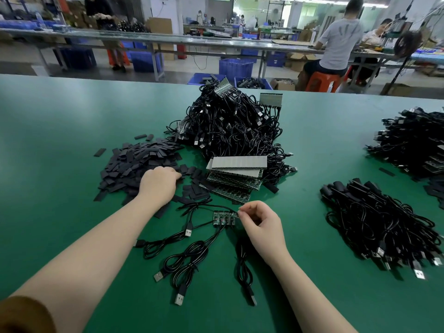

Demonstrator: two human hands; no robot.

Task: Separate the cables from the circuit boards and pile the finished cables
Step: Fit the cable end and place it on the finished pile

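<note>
Several thin black cables trail limp from a short green circuit-board strip lying on the green counter just in front of the person; the strip looks light, stiff and brittle, best held by its edge near the solder joints. The right hand pinches the strip's right end, while the left hand rests, fingers curled, in the black sleeve pieces. Finished cables are piled at the right.
</note>
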